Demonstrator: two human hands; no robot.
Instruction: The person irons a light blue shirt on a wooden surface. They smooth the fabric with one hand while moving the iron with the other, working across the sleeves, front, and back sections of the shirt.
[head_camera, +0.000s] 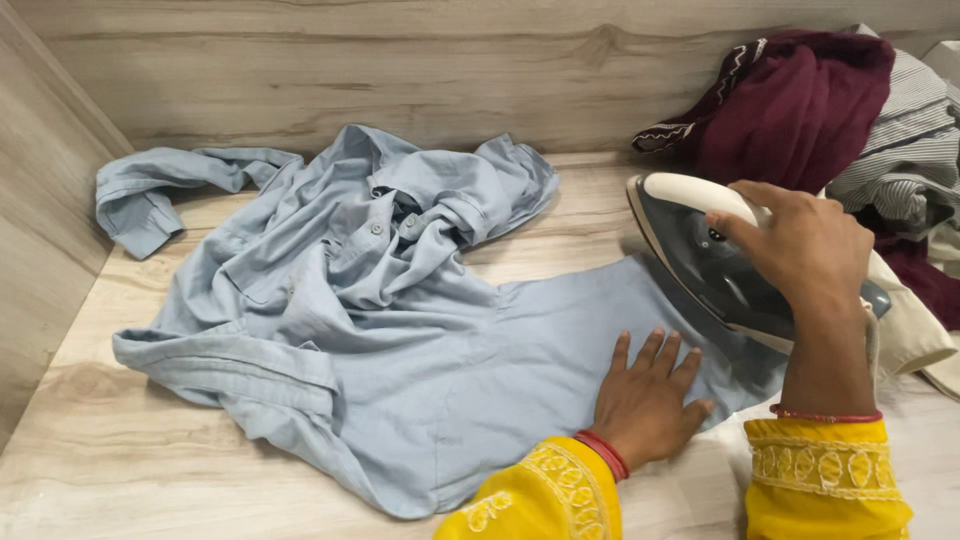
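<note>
Pale wood-grain laminate made up the work surface (120, 440), w/ matching panels rising behind and on the left side to form a corner. Spread across it lay a light blue button-up shirt (400, 340), mostly rumpled: collar and button placket bunched near the middle-back, one sleeve (150, 195) trailing off toward the left wall, a folded hem or cuff section at front left. Only the part at the right-front was flattened out. The left hand (645, 405) lay flat on that smoothed part, palm down, fingers spread wide, holding nothing, just pressing the fabric; red bangle at the wrist, yellow embroidered sleeve (540, 500) behind it. The right hand (805, 250) was wrapped around the handle of a steam iron (715, 265), cream top w/ grey body, fingers curled over it in a firm grip. The iron sat tilted w/ its tip pointing back-left, at the right edge of the flattened shirt panel, just beside the left hand's fingertips; couldn't tell if the soleplate sat fully flat on the cloth. Back right, well apart from the shirt, sat a heap of other clothes: a maroon garment (800, 110) w/ patterned trim, a grey striped piece (905, 150), and something cream-coloured (915, 335) under the iron's rear.
</note>
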